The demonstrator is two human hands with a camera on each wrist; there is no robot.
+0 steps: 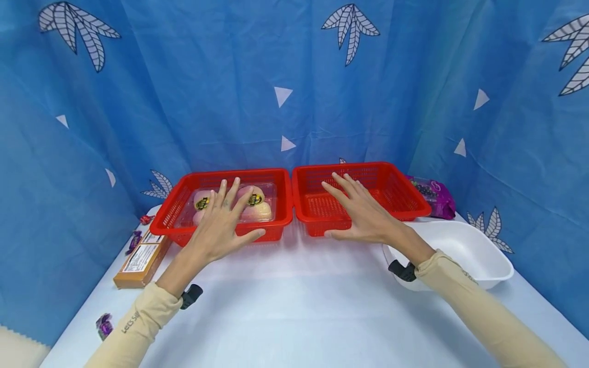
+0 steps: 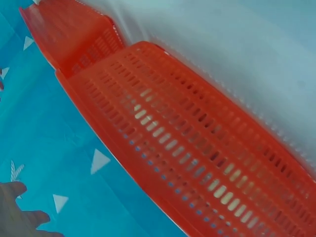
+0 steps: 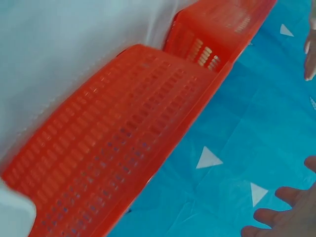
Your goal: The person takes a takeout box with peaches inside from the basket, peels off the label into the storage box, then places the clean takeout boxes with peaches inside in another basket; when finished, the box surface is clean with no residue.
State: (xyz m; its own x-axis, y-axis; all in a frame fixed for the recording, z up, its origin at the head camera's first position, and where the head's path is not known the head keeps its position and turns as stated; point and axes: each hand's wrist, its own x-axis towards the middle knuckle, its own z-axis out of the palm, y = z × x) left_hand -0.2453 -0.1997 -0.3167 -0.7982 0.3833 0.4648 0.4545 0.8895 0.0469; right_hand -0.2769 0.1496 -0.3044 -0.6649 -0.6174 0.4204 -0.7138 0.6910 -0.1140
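My left hand (image 1: 216,232) is raised in front of the left red basket (image 1: 272,233), fingers spread and holding nothing. In that basket lies a clear plastic pack (image 1: 258,210) of round pink and pale-yellow items with black-and-yellow labels; the hand hides part of it. My right hand (image 1: 368,217), likewise spread and holding nothing, is in front of the right red basket (image 1: 317,226), whose visible inside shows only its slotted floor and walls. In the left wrist view, fingertips (image 2: 34,217) show at the lower left; in the right wrist view, fingertips (image 3: 269,216) appear at the lower right.
A white plastic tub (image 1: 469,250) stands at the right, partly behind the right forearm. Behind it lies a purple bag (image 1: 443,199). On the left are a brown box (image 1: 142,260) with white labels and small wrapped candies (image 1: 105,326). A blue curtain (image 1: 221,102) encloses the table.
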